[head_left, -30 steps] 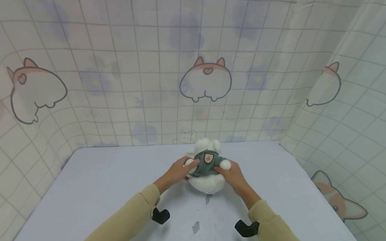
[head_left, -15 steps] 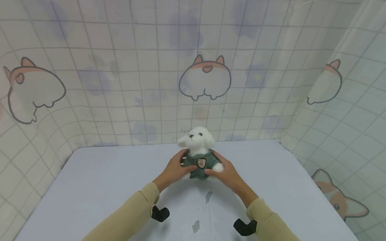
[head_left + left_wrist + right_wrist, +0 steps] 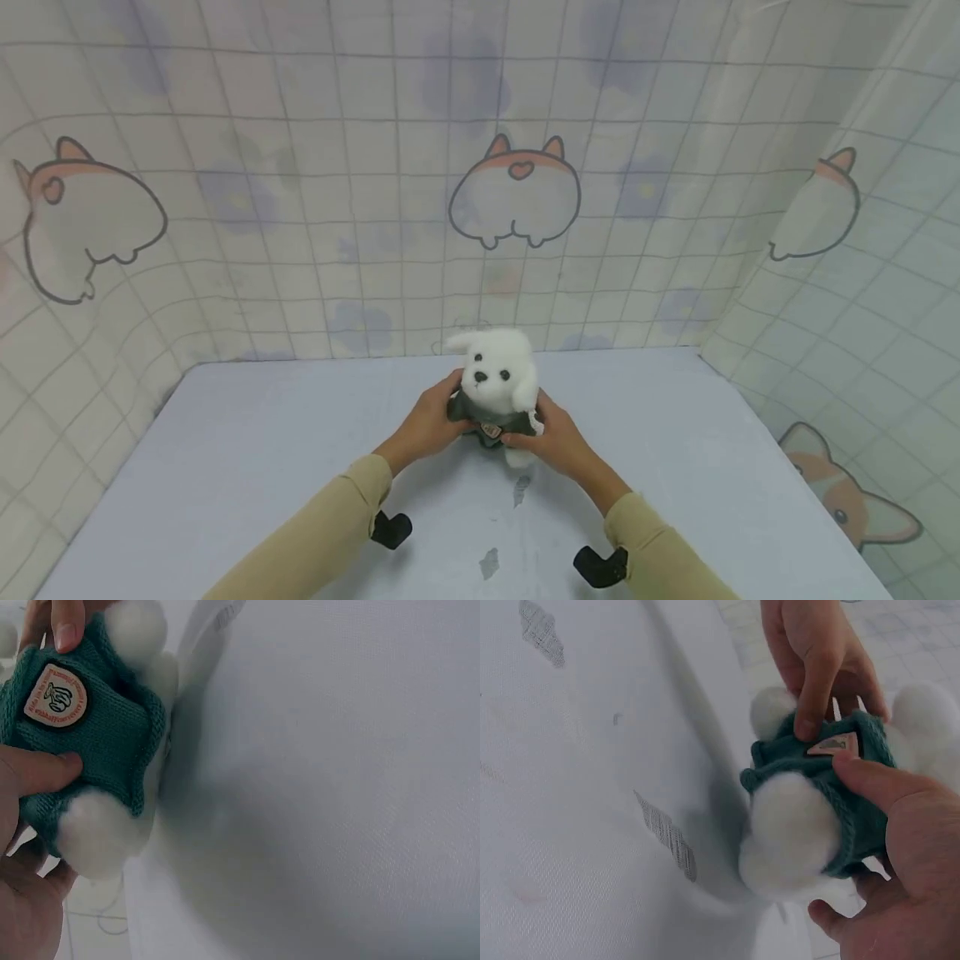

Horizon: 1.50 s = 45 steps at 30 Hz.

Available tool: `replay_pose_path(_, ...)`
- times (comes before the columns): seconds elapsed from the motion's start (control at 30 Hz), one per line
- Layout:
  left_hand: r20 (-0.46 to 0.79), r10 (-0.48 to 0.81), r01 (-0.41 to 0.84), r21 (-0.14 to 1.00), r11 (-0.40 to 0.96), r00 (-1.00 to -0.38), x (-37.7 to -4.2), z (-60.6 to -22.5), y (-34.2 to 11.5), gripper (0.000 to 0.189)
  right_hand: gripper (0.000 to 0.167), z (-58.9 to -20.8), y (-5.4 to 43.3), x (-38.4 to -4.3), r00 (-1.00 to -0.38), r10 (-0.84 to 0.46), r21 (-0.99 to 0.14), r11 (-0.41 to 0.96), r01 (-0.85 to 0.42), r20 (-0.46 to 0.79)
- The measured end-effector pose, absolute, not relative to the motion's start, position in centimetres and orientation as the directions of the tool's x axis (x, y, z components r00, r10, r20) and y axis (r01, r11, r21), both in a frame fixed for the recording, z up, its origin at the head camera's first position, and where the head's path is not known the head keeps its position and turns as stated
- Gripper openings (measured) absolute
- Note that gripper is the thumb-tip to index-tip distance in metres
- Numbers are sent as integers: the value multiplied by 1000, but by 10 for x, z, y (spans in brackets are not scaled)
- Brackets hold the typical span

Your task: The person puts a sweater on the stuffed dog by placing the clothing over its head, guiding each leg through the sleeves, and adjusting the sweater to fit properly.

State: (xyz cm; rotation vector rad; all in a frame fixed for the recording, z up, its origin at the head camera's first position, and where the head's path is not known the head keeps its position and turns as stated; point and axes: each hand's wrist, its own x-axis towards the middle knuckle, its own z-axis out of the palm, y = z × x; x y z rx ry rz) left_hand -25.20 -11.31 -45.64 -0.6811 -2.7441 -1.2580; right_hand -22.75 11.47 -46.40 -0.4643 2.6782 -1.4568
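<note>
A white plush dog (image 3: 495, 367) in a green knitted sweater (image 3: 112, 727) is held between both hands over the middle of the table, its face toward me and one ear sticking out to the left. My left hand (image 3: 431, 421) grips the sweater's left side, thumb on the front, the other fingers behind. From the opposite side my right hand (image 3: 555, 433) holds it the same way, its thumb (image 3: 877, 780) at the edge of the sewn badge (image 3: 834, 744). White paws show below the sweater in both wrist views. The dog's back is hidden in the head view.
The white tabletop (image 3: 300, 433) has grey worn patches (image 3: 489, 564) near its front. A grid-patterned curtain (image 3: 360, 167) with corgi drawings hangs behind and along both sides. Black wrist mounts (image 3: 392, 530) stick out below each sleeve (image 3: 322, 525).
The plush dog, tipped back with its face hidden a second ago, has been raised upright and then tilted forward, so its face now looks at me. Both hands have stayed on it.
</note>
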Motion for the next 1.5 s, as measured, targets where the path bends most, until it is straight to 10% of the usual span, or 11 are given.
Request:
replay_pose_path(0.33,239,131,254,607,753,-962,-253,-466,-130,49,76,-463,115,-233,-927,-346,-773,547,-323,143)
replay_pose_path(0.9,212,128,237,644,727,-969,-246,-472,-144,43,77,-448,102,-263,-865,-490,-479,737,-477,107)
replay_pose_path(1.5,158,110,191,721,666,-981,-242,-467,-149,27,40,-461,86,-252,-889,-316,-289,863,-415,331)
